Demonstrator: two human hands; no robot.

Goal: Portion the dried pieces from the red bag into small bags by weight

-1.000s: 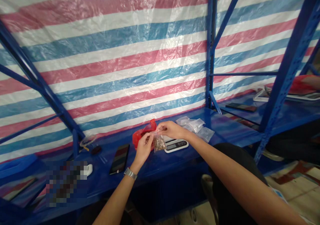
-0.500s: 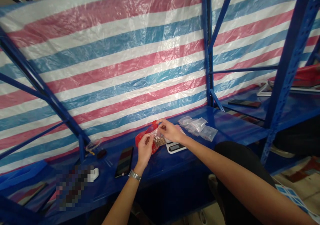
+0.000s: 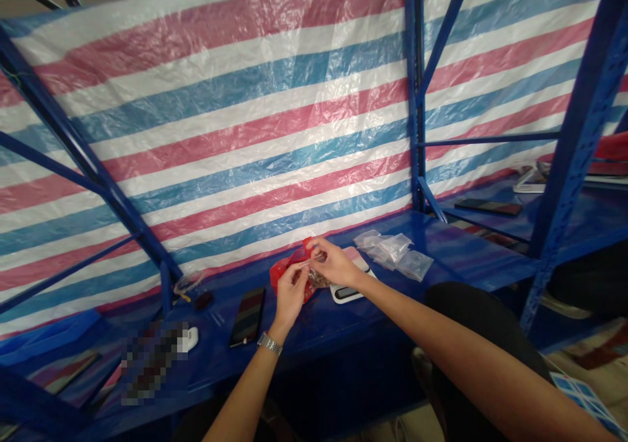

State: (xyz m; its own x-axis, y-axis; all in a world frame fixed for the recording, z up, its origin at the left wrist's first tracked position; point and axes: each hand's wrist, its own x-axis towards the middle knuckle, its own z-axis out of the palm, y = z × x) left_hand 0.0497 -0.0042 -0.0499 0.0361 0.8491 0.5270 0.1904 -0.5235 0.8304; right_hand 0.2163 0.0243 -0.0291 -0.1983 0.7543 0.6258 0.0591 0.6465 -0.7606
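My left hand (image 3: 293, 289) and my right hand (image 3: 333, 262) pinch the top edge of a small clear plastic bag (image 3: 318, 280), their fingertips close together. Small brown pieces lie in the bag; what they are is too small to tell. Right behind the hands is a red plastic bag (image 3: 277, 273), partly hidden by them. A white digital scale (image 3: 347, 293) lies just right of the clear bag, partly covered by my right hand and wrist. Farther right several flat clear plastic bags (image 3: 395, 249) lie in a loose pile.
A dark phone (image 3: 248, 316) lies left of my left hand on the blue shelf (image 3: 304, 337). Farther left are a small white object (image 3: 190, 340) and a dark round item (image 3: 203, 300). Blue metal posts (image 3: 416, 102) frame the shelf, with a striped sheet (image 3: 275, 135) behind.
My fingers have drawn closer together along the top edge of the clear bag, and less of the bag shows. The whole view has shifted slightly.
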